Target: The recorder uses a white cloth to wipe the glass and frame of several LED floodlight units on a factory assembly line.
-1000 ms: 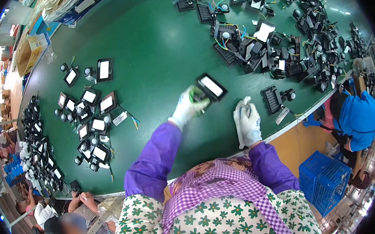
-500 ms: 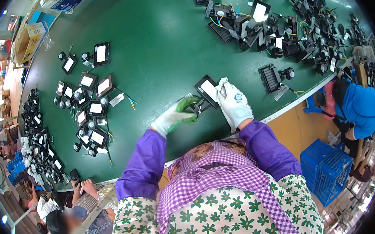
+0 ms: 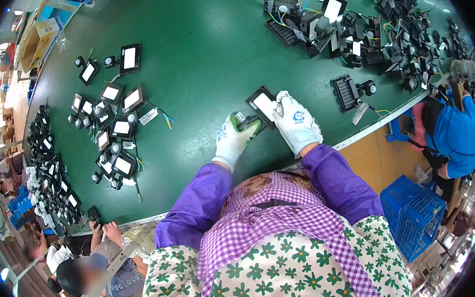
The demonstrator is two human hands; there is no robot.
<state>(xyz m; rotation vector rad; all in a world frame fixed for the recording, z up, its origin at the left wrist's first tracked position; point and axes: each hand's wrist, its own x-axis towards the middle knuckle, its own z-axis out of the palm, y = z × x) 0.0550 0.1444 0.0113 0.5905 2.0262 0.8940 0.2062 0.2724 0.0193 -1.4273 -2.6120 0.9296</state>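
Note:
Between my hands is a small black floodlight (image 3: 262, 103) with a pale front panel, tilted above the green table. My right hand (image 3: 296, 124), in a white glove, closes on its right edge. My left hand (image 3: 231, 140), in a white glove with green on the fingers, grips the bracket and sensor part at its lower left; the fingers hide most of that part. To the right, another floodlight (image 3: 346, 93) lies with its ribbed back up, its round sensor (image 3: 368, 87) beside it and a white tag (image 3: 360, 113) on its wire.
Several floodlights (image 3: 112, 92) with sensors lie in a group at left. A large heap of them (image 3: 372, 58) covers the far right of the green table (image 3: 197, 57). Co-workers sit at lower left and right. A blue crate (image 3: 414, 215) stands on the floor at right.
My left hand has moved right and up, closing round the bracket and sensor part. The floodlight has shifted slightly up. My right hand still holds its edge.

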